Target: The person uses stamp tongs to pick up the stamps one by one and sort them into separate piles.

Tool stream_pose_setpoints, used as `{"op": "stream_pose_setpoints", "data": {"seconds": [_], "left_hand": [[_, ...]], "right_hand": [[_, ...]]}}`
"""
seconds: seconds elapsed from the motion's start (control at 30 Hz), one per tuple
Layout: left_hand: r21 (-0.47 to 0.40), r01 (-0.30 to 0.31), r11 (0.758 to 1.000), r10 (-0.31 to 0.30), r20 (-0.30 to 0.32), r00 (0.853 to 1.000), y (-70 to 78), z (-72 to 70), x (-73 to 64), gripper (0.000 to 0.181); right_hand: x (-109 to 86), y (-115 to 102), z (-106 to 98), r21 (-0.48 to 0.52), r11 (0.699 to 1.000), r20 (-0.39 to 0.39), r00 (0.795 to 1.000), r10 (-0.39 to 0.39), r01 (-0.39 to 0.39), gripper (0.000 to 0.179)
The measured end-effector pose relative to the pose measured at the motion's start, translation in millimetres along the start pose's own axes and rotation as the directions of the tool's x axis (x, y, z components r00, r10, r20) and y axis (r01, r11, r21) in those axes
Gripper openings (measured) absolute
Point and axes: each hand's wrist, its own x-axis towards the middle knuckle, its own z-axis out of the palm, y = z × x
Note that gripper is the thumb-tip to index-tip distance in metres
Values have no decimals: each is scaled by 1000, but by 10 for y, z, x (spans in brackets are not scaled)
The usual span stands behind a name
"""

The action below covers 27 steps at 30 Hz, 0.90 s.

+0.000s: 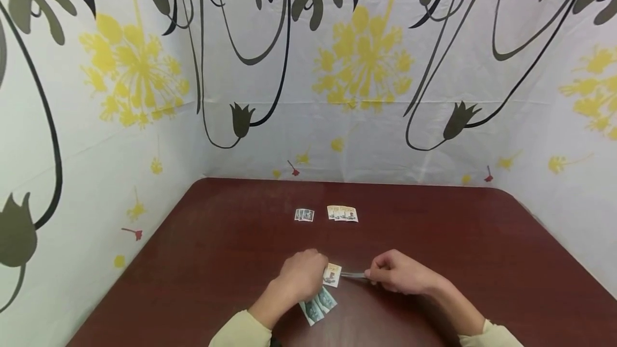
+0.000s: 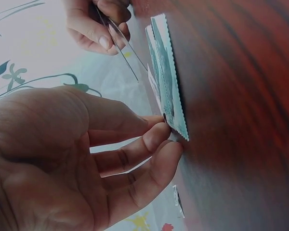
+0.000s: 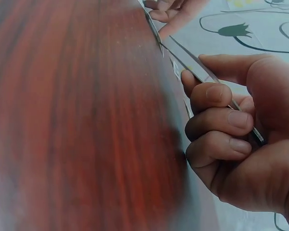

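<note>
My left hand (image 1: 303, 274) is at the left edge of a cream-and-yellow postage stamp (image 1: 332, 275), its thumb and forefinger pinching the stamp's edge. Two green stamps (image 1: 318, 307) with perforated edges lie just in front of it, partly under the hand. In the left wrist view the green stamps (image 2: 167, 72) stand between that camera and the cream one, hiding much of it. My right hand (image 1: 400, 273) grips metal tweezers (image 3: 197, 70) between thumb and curled fingers. The tweezers' two tips are spread apart, and they point left at the stamp's right edge.
Farther back on the dark red-brown table (image 1: 434, 240) lie a small overlapping row of grey stamps (image 1: 305, 215) and a row of cream-and-yellow stamps (image 1: 343, 213). A flower-patterned white sheet (image 1: 308, 84) hangs behind the table and along its sides.
</note>
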Motion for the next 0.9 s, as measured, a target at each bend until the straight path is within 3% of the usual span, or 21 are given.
{"op": "stream_pose_setpoints", "data": {"seconds": [0.23, 0.5, 0.9], "left_hand": [[12, 5, 1000, -5, 5, 1000, -5, -2, 16, 9], [7, 1, 1000, -1, 20, 1000, 3, 9, 19, 8], [21, -13, 1000, 13, -19, 1000, 0, 24, 8, 7]], "right_hand": [[23, -25, 68, -9, 998, -12, 998, -57, 57, 35], [16, -35, 141, -46, 996, -45, 996, -74, 71, 36], [34, -52, 192, -76, 994, -68, 994, -89, 84, 35]]}}
